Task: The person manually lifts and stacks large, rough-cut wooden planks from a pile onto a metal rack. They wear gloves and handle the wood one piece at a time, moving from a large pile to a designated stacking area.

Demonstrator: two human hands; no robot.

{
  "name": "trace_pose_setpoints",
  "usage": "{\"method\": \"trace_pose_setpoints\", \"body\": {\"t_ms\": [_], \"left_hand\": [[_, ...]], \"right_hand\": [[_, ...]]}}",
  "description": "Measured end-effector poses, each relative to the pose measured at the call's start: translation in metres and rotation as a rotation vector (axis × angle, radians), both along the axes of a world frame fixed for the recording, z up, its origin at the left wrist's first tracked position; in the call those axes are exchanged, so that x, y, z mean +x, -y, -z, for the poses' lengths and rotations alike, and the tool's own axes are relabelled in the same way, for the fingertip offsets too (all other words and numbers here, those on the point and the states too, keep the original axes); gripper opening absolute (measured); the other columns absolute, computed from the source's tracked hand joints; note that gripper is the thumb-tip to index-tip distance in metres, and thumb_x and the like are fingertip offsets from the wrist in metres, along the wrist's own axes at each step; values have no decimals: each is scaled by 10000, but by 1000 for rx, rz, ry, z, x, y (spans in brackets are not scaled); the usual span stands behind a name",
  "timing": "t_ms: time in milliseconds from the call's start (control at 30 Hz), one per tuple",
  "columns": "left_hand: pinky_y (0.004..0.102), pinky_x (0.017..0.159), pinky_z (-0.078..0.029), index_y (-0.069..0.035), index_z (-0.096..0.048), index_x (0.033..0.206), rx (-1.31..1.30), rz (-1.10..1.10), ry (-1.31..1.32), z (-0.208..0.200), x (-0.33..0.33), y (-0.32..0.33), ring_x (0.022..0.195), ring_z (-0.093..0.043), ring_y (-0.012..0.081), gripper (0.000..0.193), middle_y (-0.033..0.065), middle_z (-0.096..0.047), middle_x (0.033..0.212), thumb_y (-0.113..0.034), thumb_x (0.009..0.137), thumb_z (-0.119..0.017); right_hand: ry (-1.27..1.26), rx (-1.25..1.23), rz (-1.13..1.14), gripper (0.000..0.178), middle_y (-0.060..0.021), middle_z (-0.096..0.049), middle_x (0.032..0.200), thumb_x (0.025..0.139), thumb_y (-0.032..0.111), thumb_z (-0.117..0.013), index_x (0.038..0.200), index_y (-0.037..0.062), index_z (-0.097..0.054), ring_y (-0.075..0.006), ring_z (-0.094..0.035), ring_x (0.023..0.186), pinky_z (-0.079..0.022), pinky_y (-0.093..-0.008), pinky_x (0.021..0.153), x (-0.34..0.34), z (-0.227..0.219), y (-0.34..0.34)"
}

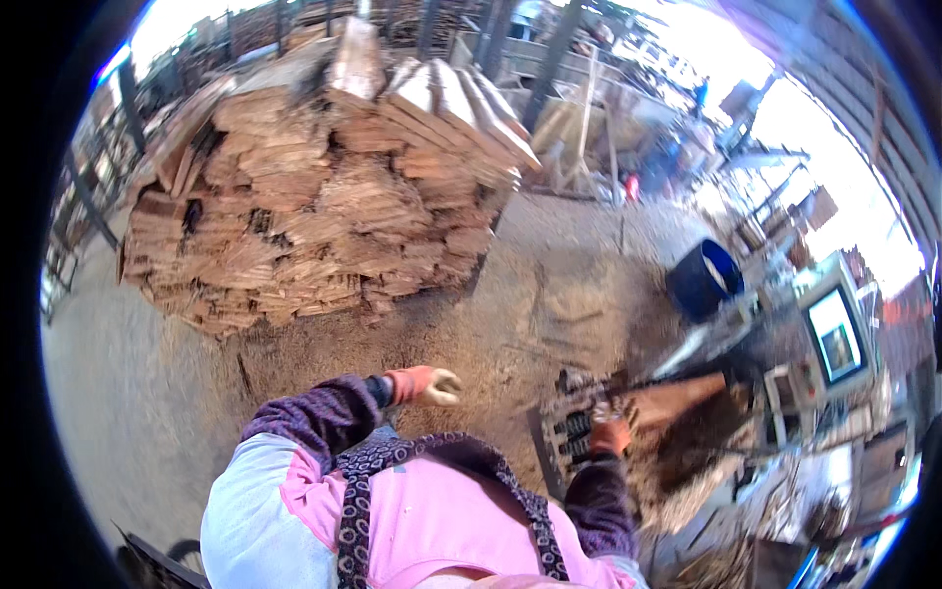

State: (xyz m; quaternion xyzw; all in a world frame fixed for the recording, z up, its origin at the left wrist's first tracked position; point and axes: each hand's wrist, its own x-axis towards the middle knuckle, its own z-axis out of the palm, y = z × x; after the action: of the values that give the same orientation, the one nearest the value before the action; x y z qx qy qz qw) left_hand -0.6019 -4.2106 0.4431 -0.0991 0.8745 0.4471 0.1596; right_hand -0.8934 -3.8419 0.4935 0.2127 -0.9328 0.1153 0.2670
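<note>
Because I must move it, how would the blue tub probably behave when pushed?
The blue tub looks rigid, given its round rim. Its curved wall suggests it might roll if tipped. Its weight is hard to judge: its inside bottom is hidden.

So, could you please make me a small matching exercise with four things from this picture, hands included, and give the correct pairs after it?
Things:
1. left hand
2. right hand
3. tub
4. wood pile

Places, colours and states:
A. dark blue, right of centre
B. large and brown, at upper left
C. gloved, fingers curled, near the picture's middle
D. by a single wooden board, at lower right

Right pairs: 1-C, 2-D, 3-A, 4-B
</note>
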Motion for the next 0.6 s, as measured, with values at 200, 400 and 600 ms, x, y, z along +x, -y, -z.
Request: {"method": "trace_pose_setpoints", "body": {"t_ms": [200, 400, 600], "left_hand": [[373, 958, -526, -48, -656, 1286, 348, -456, -106, 53, 76, 68, 1088, -675, 219, 539, 130, -730, 1178, -390, 885, -771], [367, 956, -528, -48, -627, 1316, 409, -500, -173, 30, 83, 119, 1116, -666, 220, 507, 137, -717, 1194, -326, 913, -758], [360, 921, -539, -57, -635, 1298, 436, -587, -208, 72, 116, 180, 1074, -670, 194, 482, 101, -722, 1152, -306, 907, -768]], "right_hand": [[25, -258, -862, 705, -202, -538, 1453, 792, 299, -790, 1404, 45, -551, -376, -518, 1328, -430, -473, 1101, 58, -169, 292], [-190, -185, -847, 1005, -150, -476, 1512, 702, 402, -853, 1535, 110, -374, -353, -440, 1400, -328, -487, 1171, 22, -228, 502], [-12, -54, -905, 1134, -121, -484, 1503, 584, 359, -923, 1548, 162, -358, -311, -448, 1400, -352, -419, 1174, -57, -218, 570]]}}
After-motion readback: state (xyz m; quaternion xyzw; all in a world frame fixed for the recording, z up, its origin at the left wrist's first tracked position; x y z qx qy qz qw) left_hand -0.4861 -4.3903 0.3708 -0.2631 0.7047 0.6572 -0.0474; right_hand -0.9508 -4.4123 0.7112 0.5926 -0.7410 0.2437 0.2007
